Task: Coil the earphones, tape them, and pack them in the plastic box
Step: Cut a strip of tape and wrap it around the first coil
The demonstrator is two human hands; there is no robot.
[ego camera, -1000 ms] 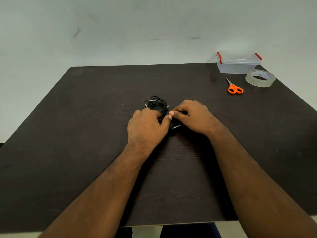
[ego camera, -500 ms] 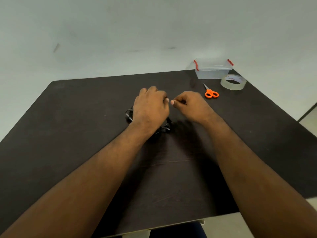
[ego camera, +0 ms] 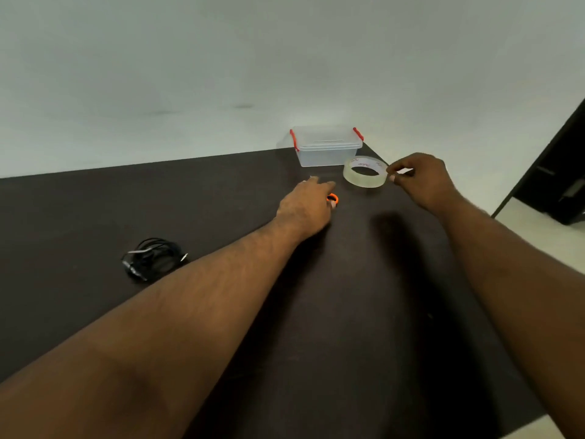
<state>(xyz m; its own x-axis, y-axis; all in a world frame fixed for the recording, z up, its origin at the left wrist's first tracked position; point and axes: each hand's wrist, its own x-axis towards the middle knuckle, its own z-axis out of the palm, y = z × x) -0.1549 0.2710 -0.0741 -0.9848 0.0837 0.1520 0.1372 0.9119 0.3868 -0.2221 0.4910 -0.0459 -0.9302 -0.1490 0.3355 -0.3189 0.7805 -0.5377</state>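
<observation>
Pinched between my right hand's (ego camera: 421, 179) thumb and fingers is the rim of the tape roll (ego camera: 364, 172), right of centre in the upper half of the frame; whether the roll sits on the table or is just clear of it, I cannot tell. My left hand (ego camera: 305, 202) lies over the orange-handled scissors (ego camera: 334, 198) just left of the roll, fingers stretched forward; only a loop of handle shows, so whether I grip it I cannot tell. Going down in size: the dark table (ego camera: 95, 210) fills the lower frame; the plastic box (ego camera: 326, 147), lid on and red clips at both ends, stands at the far edge just behind the roll; the roll; then the coiled earphones (ego camera: 152, 258), lying loose and untaped at left of centre, well apart from both hands, plug tip poking out to the right. By my judgement the coiling is done and the step in hand is fetching tape and scissors. To do it well: bring both back beside the coil, find the tape's free end before lifting the coil, cut a short strip, and keep one hand on the coil while wrapping, since nothing yet binds the loops and they may spring open. Box lid is yet to be unclipped.
</observation>
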